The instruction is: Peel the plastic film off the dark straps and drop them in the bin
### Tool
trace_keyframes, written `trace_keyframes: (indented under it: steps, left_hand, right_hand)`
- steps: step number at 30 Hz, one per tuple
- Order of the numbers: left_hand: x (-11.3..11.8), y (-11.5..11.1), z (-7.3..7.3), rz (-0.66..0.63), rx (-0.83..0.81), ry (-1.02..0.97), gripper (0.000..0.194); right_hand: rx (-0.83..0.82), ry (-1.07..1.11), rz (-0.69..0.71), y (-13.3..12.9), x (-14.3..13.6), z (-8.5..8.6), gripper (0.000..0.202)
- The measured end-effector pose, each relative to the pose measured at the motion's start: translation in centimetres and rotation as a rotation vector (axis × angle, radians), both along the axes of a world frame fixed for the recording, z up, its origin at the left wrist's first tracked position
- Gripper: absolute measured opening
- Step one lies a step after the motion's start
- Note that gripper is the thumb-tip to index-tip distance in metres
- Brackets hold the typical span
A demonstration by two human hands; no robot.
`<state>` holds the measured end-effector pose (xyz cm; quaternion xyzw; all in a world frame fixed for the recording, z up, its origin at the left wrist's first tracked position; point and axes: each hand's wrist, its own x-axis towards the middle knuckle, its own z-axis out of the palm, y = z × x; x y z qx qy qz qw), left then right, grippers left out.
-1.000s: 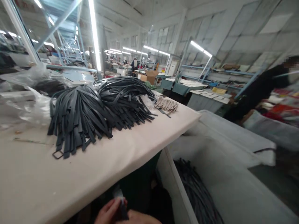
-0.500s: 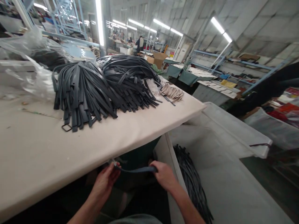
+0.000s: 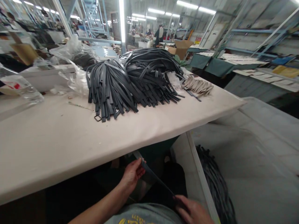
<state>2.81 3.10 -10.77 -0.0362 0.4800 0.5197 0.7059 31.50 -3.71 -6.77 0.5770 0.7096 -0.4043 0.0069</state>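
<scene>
A dark grey strap (image 3: 157,178) runs slantwise between my two hands, below the table's front edge. My left hand (image 3: 133,171) is closed on its upper end, thumb pressed against the fingers. Lower and nearer to my body, my right hand (image 3: 192,209) grips the other part of the strap; some of its fingers are hidden. On the table (image 3: 149,127) lies a big heap of similar dark straps (image 3: 112,87), with a small black rectangular buckle (image 3: 97,118) at its front edge.
To my right stands a large whitish bin (image 3: 257,161) with a bundle of dark straps (image 3: 217,183) inside. A pile of beige strips (image 3: 198,86) lies right of the heap. Clear plastic bags (image 3: 79,81) lie at the left. Farther back are a cardboard box (image 3: 183,48) and other tables.
My right hand has come down and closer to my body, so the strap now slants and looks tauter. My left hand keeps its hold. The view has turned to the left.
</scene>
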Motion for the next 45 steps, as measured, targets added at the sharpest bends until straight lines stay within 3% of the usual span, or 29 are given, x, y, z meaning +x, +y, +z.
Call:
trace_keyframes:
  steps: [2,4,7,11,15,18,24,29,32,37,41,45]
  left_hand:
    - [0.0,-0.3,-0.1,-0.028,0.021,0.013,0.013]
    - [-0.2,-0.5,0.0,-0.030,0.037,0.044,0.014]
    - [0.0,-0.7,0.2,-0.038,0.035,0.073,0.019]
    - [1.1,-1.3,0.2,-0.181,0.145,0.005,0.030]
    - [0.2,-0.5,0.2,-0.086,0.077,-0.012,0.017]
    - [-0.7,-0.1,0.0,-0.013,-0.031,-0.002,0.007]
    - [1.9,-1.8,-0.1,-0.213,0.100,-0.208,0.015]
    - [1.0,-0.8,0.0,-0.064,-0.043,-0.115,0.011]
    - [1.0,-0.7,-0.2,-0.081,-0.059,-0.146,0.010]
    - [2.2,-1.1,-0.5,-0.137,-0.026,-0.214,0.011]
    - [1.1,-0.4,-0.5,-0.058,-0.069,-0.139,0.008]
    - [1.6,-1.4,-0.4,-0.129,-0.071,-0.186,0.010]
  right_hand:
    - [-0.004,0.153,0.013,0.3,-4.7,-0.4,0.030]
    - [-0.016,0.197,-0.029,0.7,-7.8,-0.3,0.036]
    - [-0.085,0.290,-0.129,2.1,-10.4,0.1,0.045]
    - [-0.069,0.381,-0.181,4.9,-12.3,0.9,0.045]
    - [-0.067,0.363,-0.141,5.3,-11.2,2.9,0.028]
    - [0.006,0.252,-0.128,4.3,-9.6,4.4,0.037]
    - [0.109,0.114,-0.094,5.6,-11.6,3.6,0.045]
    - [0.094,0.120,-0.068,5.7,-10.3,5.6,0.049]
    - [0.093,0.087,-0.050,5.3,-10.0,6.7,0.044]
    - [0.092,0.177,-0.047,6.4,-11.8,5.5,0.039]
    - [0.102,0.095,-0.103,6.0,-10.0,5.4,0.042]
    - [0.114,-0.005,-0.112,5.1,-9.2,5.3,0.043]
